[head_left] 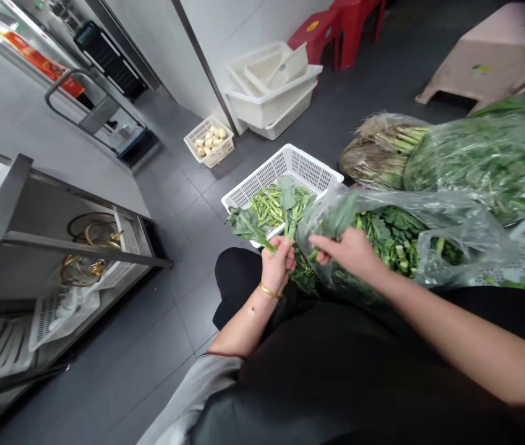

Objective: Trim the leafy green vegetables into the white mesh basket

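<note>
Left hand [277,264] clamped on leafy green stalks [248,225] above a white plastic basket [290,162] of cut stems [266,207]; right hand [346,252], fingers half-curled, at a clear plastic bag [457,238] of greens, hold unclear.

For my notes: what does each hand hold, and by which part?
The left hand grips a leafy vegetable by its stem. The right hand is at a plastic bag of greens; any hold there cannot be told.

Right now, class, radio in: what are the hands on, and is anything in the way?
Left hand gripping leafy green stalks. Right hand at greens in clear plastic bag. White plastic basket ahead, bag over its corner.
</note>
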`<state>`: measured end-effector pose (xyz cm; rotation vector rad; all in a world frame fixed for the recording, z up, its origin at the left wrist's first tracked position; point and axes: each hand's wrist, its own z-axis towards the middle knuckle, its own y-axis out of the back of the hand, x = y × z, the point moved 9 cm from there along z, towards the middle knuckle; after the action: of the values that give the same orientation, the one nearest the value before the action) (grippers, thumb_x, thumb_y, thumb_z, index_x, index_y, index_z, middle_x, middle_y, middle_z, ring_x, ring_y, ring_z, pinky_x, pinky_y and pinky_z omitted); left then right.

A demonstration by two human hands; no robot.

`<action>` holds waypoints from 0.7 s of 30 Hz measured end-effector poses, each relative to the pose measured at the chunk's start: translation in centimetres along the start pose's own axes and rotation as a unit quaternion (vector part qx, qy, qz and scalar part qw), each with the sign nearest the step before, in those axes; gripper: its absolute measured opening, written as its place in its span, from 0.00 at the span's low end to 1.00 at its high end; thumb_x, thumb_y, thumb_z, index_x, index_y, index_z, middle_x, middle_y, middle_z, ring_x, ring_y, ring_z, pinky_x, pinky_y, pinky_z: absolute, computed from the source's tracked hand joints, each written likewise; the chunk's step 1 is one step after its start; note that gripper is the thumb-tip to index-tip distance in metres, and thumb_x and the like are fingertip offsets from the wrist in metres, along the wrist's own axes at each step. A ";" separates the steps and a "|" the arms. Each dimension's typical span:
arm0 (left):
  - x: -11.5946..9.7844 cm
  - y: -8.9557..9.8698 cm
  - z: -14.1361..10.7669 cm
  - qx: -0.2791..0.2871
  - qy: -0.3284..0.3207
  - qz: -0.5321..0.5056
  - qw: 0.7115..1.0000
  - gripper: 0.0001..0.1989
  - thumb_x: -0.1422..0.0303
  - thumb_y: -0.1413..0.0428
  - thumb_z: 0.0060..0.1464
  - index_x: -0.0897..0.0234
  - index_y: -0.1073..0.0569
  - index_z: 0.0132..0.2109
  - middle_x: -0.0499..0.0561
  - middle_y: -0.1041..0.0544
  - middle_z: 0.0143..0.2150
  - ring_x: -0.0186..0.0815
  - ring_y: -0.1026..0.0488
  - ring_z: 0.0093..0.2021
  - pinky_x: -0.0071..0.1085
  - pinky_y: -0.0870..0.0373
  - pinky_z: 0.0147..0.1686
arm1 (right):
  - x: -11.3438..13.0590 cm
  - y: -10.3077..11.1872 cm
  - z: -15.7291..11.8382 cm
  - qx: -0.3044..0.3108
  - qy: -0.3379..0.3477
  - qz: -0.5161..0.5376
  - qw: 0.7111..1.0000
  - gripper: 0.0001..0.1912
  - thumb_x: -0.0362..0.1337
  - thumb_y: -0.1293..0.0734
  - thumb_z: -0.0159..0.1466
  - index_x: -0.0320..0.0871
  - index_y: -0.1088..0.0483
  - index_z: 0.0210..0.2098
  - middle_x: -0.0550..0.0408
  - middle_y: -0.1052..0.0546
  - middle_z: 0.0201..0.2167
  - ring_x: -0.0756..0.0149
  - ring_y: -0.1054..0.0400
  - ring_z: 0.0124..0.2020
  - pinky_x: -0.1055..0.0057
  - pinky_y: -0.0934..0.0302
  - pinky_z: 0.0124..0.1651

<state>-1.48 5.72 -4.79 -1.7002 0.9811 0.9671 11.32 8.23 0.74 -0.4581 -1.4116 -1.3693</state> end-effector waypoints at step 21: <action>3.6 -2.6 -2.3 0.146 0.182 -0.045 0.971 0.18 0.55 0.41 0.48 0.67 0.33 0.32 0.42 0.37 0.17 0.22 0.47 0.12 0.21 0.50 0.11 | -3.1 -1.8 1.8 0.087 -0.158 0.091 0.979 0.20 0.53 0.37 0.58 0.42 0.31 0.22 0.53 0.27 0.18 0.68 0.36 0.19 0.71 0.43 0.21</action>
<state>2.67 3.58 -6.59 -1.6815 1.2061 0.4302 10.23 10.55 -2.35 -0.6931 -1.6862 -1.0454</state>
